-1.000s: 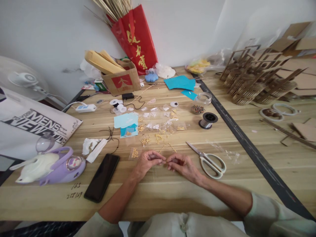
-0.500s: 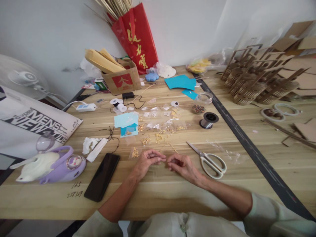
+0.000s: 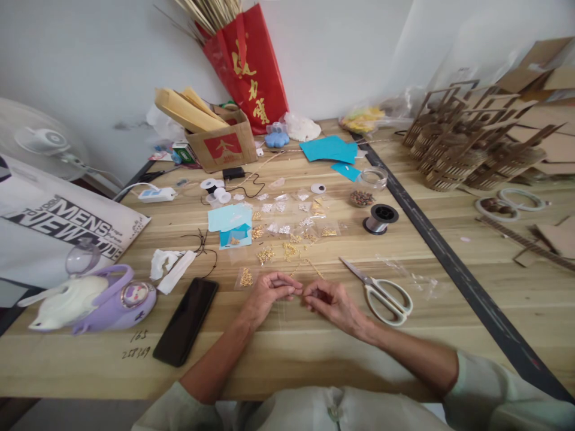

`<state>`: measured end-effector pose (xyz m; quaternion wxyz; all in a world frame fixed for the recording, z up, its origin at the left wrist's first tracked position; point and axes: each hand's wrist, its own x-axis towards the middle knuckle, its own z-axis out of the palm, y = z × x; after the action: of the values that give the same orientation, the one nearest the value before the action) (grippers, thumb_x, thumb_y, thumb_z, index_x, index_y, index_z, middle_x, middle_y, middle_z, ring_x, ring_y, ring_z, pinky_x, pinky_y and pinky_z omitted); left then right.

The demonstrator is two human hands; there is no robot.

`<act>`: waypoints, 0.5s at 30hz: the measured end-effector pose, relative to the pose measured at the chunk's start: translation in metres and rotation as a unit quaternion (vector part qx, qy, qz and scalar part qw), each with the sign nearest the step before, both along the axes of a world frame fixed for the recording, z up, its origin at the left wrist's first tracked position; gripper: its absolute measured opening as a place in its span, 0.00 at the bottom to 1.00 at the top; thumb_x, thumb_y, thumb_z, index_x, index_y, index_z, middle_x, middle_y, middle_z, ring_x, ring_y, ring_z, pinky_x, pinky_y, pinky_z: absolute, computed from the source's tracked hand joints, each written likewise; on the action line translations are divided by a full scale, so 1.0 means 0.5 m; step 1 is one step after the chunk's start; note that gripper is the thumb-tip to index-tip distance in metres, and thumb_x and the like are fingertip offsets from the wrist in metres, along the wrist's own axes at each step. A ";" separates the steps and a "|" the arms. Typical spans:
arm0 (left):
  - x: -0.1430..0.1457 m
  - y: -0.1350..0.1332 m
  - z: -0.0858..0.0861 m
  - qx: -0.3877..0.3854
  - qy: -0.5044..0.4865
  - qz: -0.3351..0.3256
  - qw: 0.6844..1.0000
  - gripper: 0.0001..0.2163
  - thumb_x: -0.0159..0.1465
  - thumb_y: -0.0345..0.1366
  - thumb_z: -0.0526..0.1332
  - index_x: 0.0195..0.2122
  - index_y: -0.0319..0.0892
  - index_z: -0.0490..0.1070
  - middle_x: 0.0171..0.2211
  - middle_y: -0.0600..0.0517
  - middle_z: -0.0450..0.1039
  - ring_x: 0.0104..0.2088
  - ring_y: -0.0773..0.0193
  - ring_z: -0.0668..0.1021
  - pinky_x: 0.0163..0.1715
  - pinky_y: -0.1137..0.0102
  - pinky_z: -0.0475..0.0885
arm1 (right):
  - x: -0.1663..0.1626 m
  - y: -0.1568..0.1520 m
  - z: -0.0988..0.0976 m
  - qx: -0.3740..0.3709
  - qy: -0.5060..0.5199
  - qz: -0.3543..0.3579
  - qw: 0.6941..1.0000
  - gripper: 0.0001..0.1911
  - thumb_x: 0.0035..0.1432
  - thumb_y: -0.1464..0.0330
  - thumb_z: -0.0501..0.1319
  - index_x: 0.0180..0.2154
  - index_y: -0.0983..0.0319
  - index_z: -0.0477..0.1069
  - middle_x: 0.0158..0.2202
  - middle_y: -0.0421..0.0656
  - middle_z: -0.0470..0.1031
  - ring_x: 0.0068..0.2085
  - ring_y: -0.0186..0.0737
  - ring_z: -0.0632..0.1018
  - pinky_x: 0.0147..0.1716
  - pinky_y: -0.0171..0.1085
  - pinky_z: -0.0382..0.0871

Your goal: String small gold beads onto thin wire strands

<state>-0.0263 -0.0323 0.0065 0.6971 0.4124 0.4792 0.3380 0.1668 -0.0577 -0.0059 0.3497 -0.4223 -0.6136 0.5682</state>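
Just in front of my body, my left hand (image 3: 274, 291) and my right hand (image 3: 331, 302) face each other with their fingertips almost meeting. Both are closed in a pinch. A gold-beaded thread (image 3: 313, 265) arches up behind the fingertips and runs down to both hands. Its ends are hidden by the fingers. Faint clear thread hangs below my left hand. Small piles of gold beads (image 3: 265, 255) and a bag of gold beads (image 3: 246, 277) lie beyond my left hand. Scissors (image 3: 377, 293) with white handles lie partly spread to the right of my right hand.
A black phone (image 3: 185, 322) and a purple-and-white bottle (image 3: 103, 296) are at the left. Farther back are a wire spool (image 3: 380, 219), blue cards (image 3: 329, 149), a cardboard box (image 3: 222, 146) and a red bag (image 3: 251, 72). Lantern-like wooden baskets (image 3: 467, 143) stand at the right.
Both hands stay pinched at nearly the same spot. The right hand's fingers have shifted very slightly; nothing else has visibly moved.
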 end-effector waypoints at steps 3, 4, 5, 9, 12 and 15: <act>0.001 0.000 0.001 -0.004 0.000 0.002 1.000 0.11 0.49 0.35 0.70 0.31 0.36 0.73 0.37 0.44 0.80 0.36 0.59 0.81 0.33 0.71 0.73 | 0.000 -0.001 0.001 0.007 -0.003 0.000 1.000 0.11 0.59 0.60 0.60 0.33 0.62 0.70 0.25 0.40 0.73 0.26 0.33 0.72 0.25 0.32 0.65; 0.001 0.000 0.001 -0.007 0.000 0.005 1.000 0.11 0.49 0.35 0.70 0.31 0.36 0.73 0.36 0.44 0.80 0.36 0.59 0.81 0.33 0.71 0.73 | 0.000 -0.001 0.001 0.010 -0.003 -0.001 1.000 0.11 0.59 0.60 0.60 0.33 0.62 0.70 0.25 0.40 0.73 0.26 0.33 0.72 0.26 0.32 0.65; 0.001 0.000 0.001 -0.008 0.001 0.007 1.000 0.11 0.48 0.35 0.71 0.30 0.36 0.73 0.36 0.44 0.80 0.36 0.59 0.81 0.33 0.71 0.73 | 0.000 -0.001 0.001 0.013 -0.004 0.000 1.000 0.11 0.59 0.60 0.60 0.33 0.62 0.70 0.25 0.40 0.73 0.26 0.33 0.72 0.26 0.32 0.65; 0.002 0.000 0.000 -0.009 0.003 0.008 1.000 0.12 0.47 0.36 0.71 0.30 0.36 0.73 0.35 0.45 0.80 0.36 0.59 0.81 0.33 0.71 0.73 | 0.002 0.000 -0.003 0.024 -0.008 0.000 1.000 0.10 0.59 0.61 0.59 0.33 0.62 0.70 0.26 0.40 0.74 0.27 0.34 0.73 0.27 0.33 0.65; 0.004 0.001 0.001 -0.007 0.007 0.009 1.000 0.13 0.46 0.36 0.72 0.29 0.37 0.73 0.34 0.45 0.80 0.35 0.59 0.81 0.32 0.71 0.73 | 0.002 0.000 -0.004 0.024 -0.004 0.000 1.000 0.10 0.60 0.61 0.59 0.33 0.62 0.70 0.26 0.40 0.74 0.26 0.34 0.73 0.26 0.32 0.65; 0.006 0.001 0.004 -0.012 0.013 0.014 1.000 0.13 0.45 0.36 0.72 0.28 0.36 0.72 0.34 0.45 0.80 0.35 0.58 0.81 0.31 0.70 0.73 | 0.002 0.000 -0.002 0.022 -0.002 -0.003 1.000 0.10 0.60 0.60 0.59 0.34 0.61 0.70 0.26 0.40 0.74 0.26 0.33 0.72 0.26 0.33 0.65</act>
<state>-0.0232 -0.0319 0.0084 0.6908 0.4017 0.4977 0.3372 0.1679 -0.0576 -0.0070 0.3591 -0.4176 -0.6257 0.5524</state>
